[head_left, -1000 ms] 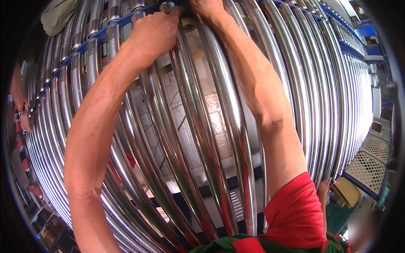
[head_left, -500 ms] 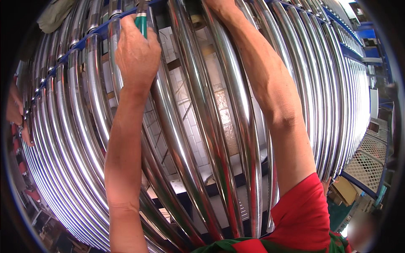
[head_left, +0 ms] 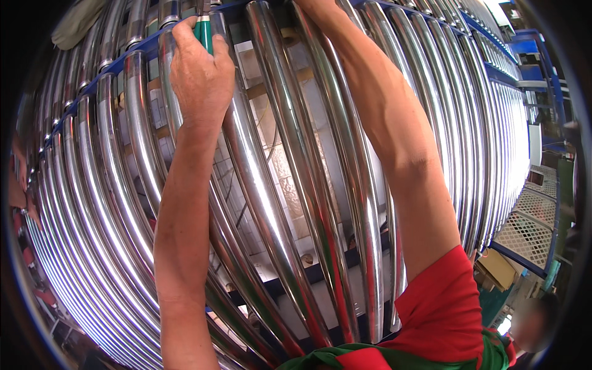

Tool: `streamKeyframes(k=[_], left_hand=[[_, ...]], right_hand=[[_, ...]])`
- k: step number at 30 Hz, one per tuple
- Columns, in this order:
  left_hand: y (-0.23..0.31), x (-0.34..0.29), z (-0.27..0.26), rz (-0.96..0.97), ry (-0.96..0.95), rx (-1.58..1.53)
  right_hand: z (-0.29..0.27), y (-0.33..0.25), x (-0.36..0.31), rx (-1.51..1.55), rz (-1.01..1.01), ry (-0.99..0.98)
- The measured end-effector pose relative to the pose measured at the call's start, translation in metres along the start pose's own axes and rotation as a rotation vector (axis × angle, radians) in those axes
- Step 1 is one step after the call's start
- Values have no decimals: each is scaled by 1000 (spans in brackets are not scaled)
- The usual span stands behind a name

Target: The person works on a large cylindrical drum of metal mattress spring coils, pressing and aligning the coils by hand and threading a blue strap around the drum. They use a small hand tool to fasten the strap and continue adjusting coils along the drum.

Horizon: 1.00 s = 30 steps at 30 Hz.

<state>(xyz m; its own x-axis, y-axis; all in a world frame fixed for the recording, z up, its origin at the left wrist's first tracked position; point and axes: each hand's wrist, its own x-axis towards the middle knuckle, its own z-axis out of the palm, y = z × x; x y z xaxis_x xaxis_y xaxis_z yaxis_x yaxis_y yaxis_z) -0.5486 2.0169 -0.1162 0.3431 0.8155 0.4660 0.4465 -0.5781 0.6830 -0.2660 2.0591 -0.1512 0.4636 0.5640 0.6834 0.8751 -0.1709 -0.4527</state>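
My left hand is closed around the green handle of a hand tool, at the upper left of centre. A pale band rings the handle's top, and the metal end runs up to the frame's edge, so its kind does not show. Beneath this hand lies a shiny metal roller, one of several on a roller conveyor. My right arm reaches up across the rollers. Only the base of my right hand shows at the top edge; its fingers are out of sight.
A blue conveyor rail crosses the roller ends. Gaps between rollers show a tiled floor below. Another person's hands are at the far left. Mesh panels, a cardboard box and a blurred person are at right.
The whole view has shifted slightly. My left hand keeps hold of the green handle, and less of the tool's metal end shows. My right hand remains at the top edge.
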Motion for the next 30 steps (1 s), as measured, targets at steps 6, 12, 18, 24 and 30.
streamKeyframes(k=[6, 12, 18, 24, 30], left_hand=[[-4, -1, 1, 11, 17, 42], [3, 2, -1, 56, 16, 73], [1, 1, 1, 9, -26, 5], [-3, 2, -2, 3, 59, -33], [5, 13, -35, -100, 114, -187]], right_hand=[[21, 19, 19, -869, -601, -36], [30, 2, 43, -93, 228, -397], [38, 12, 39, -428, -539, -372], [25, -8, 28, -334, -156, -348], [19, -21, 22, -441, -123, -222]])
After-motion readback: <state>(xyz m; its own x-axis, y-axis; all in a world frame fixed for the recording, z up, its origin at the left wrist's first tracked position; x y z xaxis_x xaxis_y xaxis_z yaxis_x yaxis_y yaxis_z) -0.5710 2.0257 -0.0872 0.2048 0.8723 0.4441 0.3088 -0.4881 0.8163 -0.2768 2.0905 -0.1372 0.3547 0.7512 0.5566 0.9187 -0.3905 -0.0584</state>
